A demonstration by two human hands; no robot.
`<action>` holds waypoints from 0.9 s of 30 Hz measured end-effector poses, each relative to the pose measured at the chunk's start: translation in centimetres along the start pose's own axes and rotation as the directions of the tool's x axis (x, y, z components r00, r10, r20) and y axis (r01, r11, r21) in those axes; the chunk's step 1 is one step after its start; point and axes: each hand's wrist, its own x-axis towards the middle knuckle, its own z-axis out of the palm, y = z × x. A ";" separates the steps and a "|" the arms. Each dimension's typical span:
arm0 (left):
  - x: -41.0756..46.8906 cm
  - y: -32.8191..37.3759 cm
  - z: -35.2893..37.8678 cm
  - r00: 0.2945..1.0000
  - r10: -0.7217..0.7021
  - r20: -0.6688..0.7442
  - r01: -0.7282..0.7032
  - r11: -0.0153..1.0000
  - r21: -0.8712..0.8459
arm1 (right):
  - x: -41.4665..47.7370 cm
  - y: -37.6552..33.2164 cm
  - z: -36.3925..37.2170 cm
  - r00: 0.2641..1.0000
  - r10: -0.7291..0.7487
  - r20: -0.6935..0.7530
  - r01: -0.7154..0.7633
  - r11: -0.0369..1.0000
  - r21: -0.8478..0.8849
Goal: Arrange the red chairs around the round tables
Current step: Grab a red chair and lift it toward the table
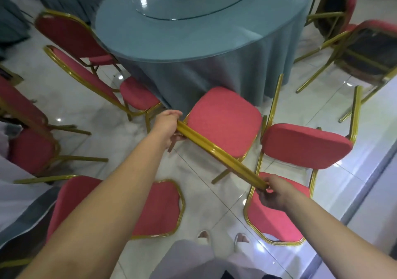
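Observation:
A red chair (223, 122) with a gold frame stands at the near edge of the round table (193, 34), which wears a blue-grey cloth. My left hand (167, 126) grips the left end of its gold backrest rail. My right hand (272, 195) grips the right end of the same rail. The seat faces the table and touches the hanging cloth. Two more red chairs (86, 64) stand along the table's left side.
A tipped red chair (305, 145) lies right of the held one, and another (277, 212) lies under my right hand. One red chair (154, 210) is under my left arm. Overturned chairs (365, 49) sit at the far right. A white wall (378, 192) runs along the right.

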 end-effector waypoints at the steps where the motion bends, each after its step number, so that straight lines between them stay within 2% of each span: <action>1: 0.7 0.2 -0.6 1.000 -0.003 -0.009 0.002 1.000 -0.018 | -0.3 -0.2 0.4 1.000 -0.023 0.018 0.022 0.998 0.053; 6: 5.2 -1.7 -5.2 0.994 -0.102 -0.045 0.095 0.986 -0.139 | -2.0 -2.7 3.9 0.972 -0.233 0.039 0.220 0.951 0.215; 8: 7.2 -3.8 -8.4 0.989 -0.150 -0.016 0.142 0.962 -0.234 | -2.6 -3.4 6.4 0.938 -0.325 0.121 0.290 0.927 0.238; 12: 10.7 -6.6 -13.8 0.999 -0.036 0.035 0.045 0.947 -0.317 | -2.6 -4.1 12.0 0.880 -0.433 0.197 0.397 0.896 0.198; 17: 15.3 -4.1 -16.2 1.000 0.015 -0.019 -0.021 0.905 -0.425 | -1.9 -6.2 18.7 0.879 -0.447 0.165 0.450 0.893 0.018; 19: 16.6 -2.8 -16.6 0.999 0.024 -0.031 -0.033 0.940 -0.340 | -1.4 -5.9 20.8 0.860 -0.485 0.159 0.480 0.874 0.071; 20: 17.1 -2.2 -16.7 0.997 0.046 -0.064 -0.058 0.977 -0.206 | -1.1 -5.3 21.5 0.849 -0.506 0.155 0.491 0.862 0.125; 21: 17.3 -1.6 -16.7 0.987 0.105 -0.121 -0.103 0.994 0.026 | -0.9 -4.5 22.0 0.833 -0.530 0.158 0.507 0.846 0.163; 22: 17.0 -1.3 -16.5 0.961 0.225 -0.163 -0.172 0.942 0.286 | -0.7 -3.5 22.2 0.816 -0.556 0.159 0.533 0.829 0.169; 23: 16.3 -1.0 -15.9 0.908 0.395 -0.140 -0.287 0.831 0.477 | -0.8 -2.4 21.8 0.803 -0.575 0.156 0.557 0.817 0.146; 24: 15.1 -0.9 -14.8 0.831 0.554 -0.051 -0.443 0.714 0.542 | -0.9 -1.2 20.9 0.804 -0.578 0.140 0.567 0.816 0.115; 26: 11.4 -1.3 -11.3 0.664 0.724 0.187 -0.723 0.560 0.404 | -1.0 1.1 18.1 0.828 -0.553 0.090 0.554 0.832 0.023; 27: 9.2 -1.7 -9.3 0.615 0.728 0.304 -0.788 0.548 0.281 | -1.1 2.2 16.1 0.841 -0.539 0.055 0.540 0.841 -0.025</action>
